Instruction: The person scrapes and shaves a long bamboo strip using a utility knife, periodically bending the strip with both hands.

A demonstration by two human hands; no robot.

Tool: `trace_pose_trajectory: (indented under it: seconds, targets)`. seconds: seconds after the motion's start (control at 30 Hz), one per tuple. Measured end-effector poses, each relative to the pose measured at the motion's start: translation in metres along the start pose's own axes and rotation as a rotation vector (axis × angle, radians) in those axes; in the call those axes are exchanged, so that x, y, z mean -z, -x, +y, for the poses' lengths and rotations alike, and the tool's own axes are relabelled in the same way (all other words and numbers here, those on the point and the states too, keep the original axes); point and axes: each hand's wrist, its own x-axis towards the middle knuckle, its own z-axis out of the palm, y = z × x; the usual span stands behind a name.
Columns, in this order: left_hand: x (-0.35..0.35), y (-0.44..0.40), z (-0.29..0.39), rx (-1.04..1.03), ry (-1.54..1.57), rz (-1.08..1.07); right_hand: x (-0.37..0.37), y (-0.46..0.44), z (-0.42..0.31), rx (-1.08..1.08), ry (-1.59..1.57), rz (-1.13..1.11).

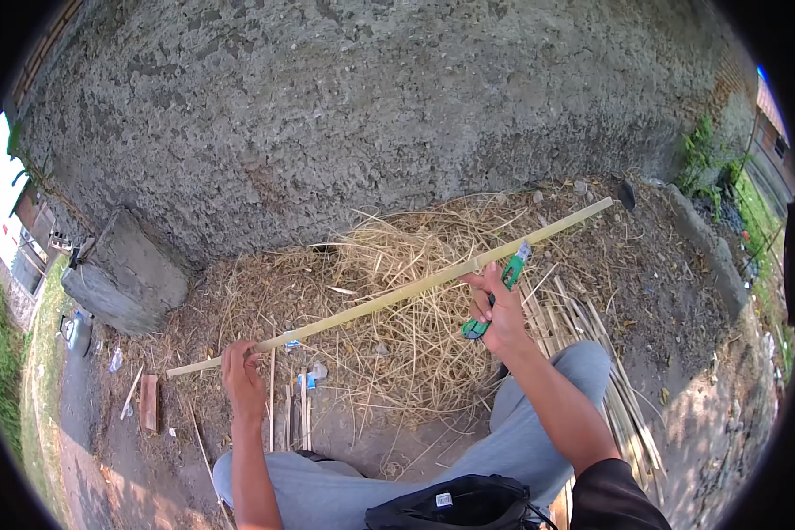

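A long pale bamboo strip [371, 306] stretches slantwise across the view, its right end higher. My left hand [243, 375] has its fingers closed round the strip near the lower left end. Right of centre, my right hand [496, 309] grips a green-handled cutter [512, 274] with its metal end pointing up, and its fingers touch the underside of the strip. Beneath the strip lies a heap of thin straw-coloured shavings [415, 340].
A rough grey wall [371, 115] rises behind the heap. A concrete block [128, 274] stands at the left. Split strips [623, 397] lie beside my right knee, and a reddish brick [150, 402] is at the lower left.
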Motion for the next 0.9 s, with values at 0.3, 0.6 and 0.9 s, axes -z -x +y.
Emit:
trace_pose_trajectory:
  seconds: [0.3,0.6,0.9]
  targets:
    - [0.003,0.005,0.001,-0.051,-0.229,-0.097,0.007,-0.004,0.015,-0.002,0.002,0.159]
    - [-0.053,0.003,0.112,-0.652,-0.575,-0.238,-0.013,-0.002,0.022,0.013,-0.013,0.177]
    - [-0.053,-0.060,0.141,-0.727,-0.426,-0.425,-0.034,0.010,0.009,-0.136,0.001,-0.049]
